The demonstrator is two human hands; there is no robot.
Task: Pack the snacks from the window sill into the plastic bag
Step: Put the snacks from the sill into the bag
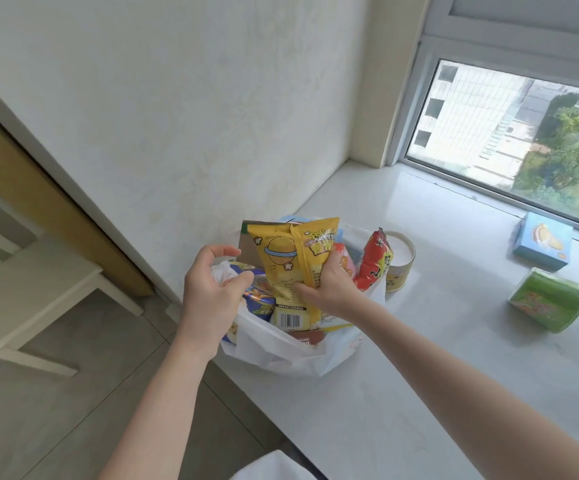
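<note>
A white plastic bag (pixel 281 355) stands on the window sill (pixel 419 341) near its left edge, full of snack packets. My right hand (pixel 329 285) grips two yellow snack packets (pixel 295 258) that stand upright in the bag's mouth. My left hand (pixel 208 292) pinches the bag's left rim. A red packet (pixel 373 259) sticks out at the bag's right side. On the sill beyond it stand a round yellow-and-white tub (pixel 399 261), a light blue biscuit box (pixel 542 240) and a green container (pixel 551 299) lying on its side.
The window (pixel 509 133) runs along the sill's far side and a white wall (pixel 177 116) stands to the left. A white stool (pixel 28 292) sits on the grey floor at lower left, beside a doorway.
</note>
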